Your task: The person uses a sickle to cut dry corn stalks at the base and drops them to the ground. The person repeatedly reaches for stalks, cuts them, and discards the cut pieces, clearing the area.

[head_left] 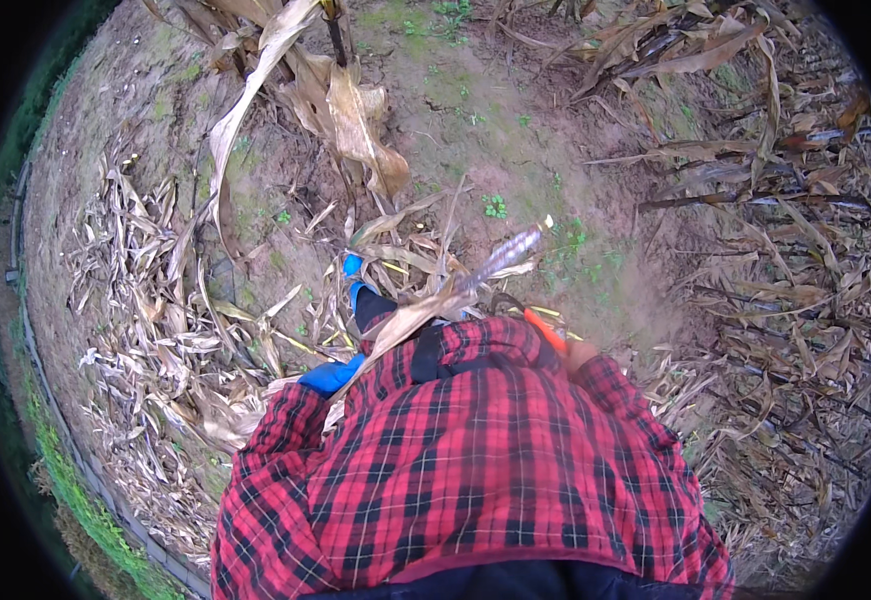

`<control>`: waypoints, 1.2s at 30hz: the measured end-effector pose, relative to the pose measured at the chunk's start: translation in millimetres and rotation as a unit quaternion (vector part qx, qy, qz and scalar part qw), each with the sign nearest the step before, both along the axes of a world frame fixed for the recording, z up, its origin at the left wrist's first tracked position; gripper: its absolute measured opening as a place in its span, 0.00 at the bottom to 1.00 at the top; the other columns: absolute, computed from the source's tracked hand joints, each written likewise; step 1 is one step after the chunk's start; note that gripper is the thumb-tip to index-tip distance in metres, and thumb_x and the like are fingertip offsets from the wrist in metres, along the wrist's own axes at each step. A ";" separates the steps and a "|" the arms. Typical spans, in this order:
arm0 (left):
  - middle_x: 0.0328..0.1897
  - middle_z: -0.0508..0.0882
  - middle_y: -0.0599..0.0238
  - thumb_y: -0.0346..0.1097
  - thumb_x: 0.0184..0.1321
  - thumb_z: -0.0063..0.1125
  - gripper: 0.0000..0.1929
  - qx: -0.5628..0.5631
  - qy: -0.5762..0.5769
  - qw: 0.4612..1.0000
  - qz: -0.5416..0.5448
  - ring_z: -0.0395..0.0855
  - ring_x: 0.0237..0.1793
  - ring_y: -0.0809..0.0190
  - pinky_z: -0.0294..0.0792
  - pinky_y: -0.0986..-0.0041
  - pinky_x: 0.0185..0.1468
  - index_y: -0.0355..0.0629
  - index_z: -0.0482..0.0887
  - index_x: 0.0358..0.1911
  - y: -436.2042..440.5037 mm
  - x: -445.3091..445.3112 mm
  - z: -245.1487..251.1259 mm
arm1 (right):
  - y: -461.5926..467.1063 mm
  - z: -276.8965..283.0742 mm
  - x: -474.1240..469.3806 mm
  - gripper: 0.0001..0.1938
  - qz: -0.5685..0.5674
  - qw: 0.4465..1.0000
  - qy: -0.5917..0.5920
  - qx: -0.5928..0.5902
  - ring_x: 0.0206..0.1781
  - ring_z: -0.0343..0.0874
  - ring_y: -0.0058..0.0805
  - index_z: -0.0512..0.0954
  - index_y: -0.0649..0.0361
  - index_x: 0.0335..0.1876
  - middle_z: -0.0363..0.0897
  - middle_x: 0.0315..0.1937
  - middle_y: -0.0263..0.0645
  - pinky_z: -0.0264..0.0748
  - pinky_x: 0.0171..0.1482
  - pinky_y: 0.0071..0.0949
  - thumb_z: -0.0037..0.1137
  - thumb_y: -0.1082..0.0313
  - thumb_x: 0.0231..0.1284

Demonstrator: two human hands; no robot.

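Observation:
My left hand [332, 375], in a blue glove, is closed around a dry corn stalk [499, 262], which slants up to the right across the front of my plaid shirt, its pale cut end uppermost. Dry leaves hang from the stalk over the glove. My bare right hand [579, 354] grips the orange handle [545, 330] of a tool at the right side of my body. A dark curved blade, like a sickle's, extends left from the handle, partly hidden by the shirt. My blue shoe [353, 265] stands among dry leaves.
Standing dry corn plants [364, 127] rise ahead, upper left. Cut stalks and leaves lie in a broad heap [780, 315] on the right. Loose dry husks [172, 330] cover the soil on the left. A grey edging [45, 375] curves along the far left beside green plants.

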State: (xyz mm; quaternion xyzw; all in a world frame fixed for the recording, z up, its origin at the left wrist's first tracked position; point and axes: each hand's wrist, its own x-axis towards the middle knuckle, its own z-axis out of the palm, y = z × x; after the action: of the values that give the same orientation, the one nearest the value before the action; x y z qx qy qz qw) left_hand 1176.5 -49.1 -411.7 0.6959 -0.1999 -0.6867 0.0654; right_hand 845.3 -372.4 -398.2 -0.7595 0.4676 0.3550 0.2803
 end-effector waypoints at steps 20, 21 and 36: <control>0.36 0.80 0.48 0.60 0.56 0.35 0.28 -0.162 -0.378 0.886 -0.214 0.77 0.38 0.43 0.67 0.56 0.43 0.43 0.81 0.36 -183.9 129.0 115.5 | -15.3 64.5 103.6 0.13 -0.141 0.871 -0.441 -0.166 0.27 0.77 0.46 0.70 0.60 0.40 0.74 0.22 0.49 0.72 0.31 0.34 0.53 0.65 0.50; 0.36 0.80 0.47 0.60 0.56 0.35 0.28 -0.156 -0.396 0.872 -0.242 0.77 0.38 0.43 0.67 0.56 0.43 0.43 0.81 0.35 -193.4 131.0 118.1 | -18.8 81.2 118.8 0.13 -0.114 0.854 -0.481 -0.162 0.28 0.77 0.46 0.70 0.60 0.41 0.74 0.23 0.49 0.72 0.32 0.34 0.53 0.65 0.51; 0.29 0.82 0.61 0.46 0.56 0.49 0.16 -0.219 -0.565 0.795 0.025 0.79 0.28 0.62 0.69 0.70 0.35 0.49 0.79 0.44 -161.7 250.7 283.7 | -65.5 -140.2 -54.2 0.19 -0.033 0.998 0.040 -0.035 0.37 0.78 0.39 0.75 0.57 0.42 0.78 0.34 0.44 0.73 0.39 0.36 0.54 0.52 0.49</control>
State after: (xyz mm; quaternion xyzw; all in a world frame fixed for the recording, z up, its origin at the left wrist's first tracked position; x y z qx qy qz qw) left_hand 1427.2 -210.8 -128.0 0.9319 -0.3289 -0.1078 0.1084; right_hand 791.1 -437.9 -538.4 -0.7380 0.5159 0.3588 0.2459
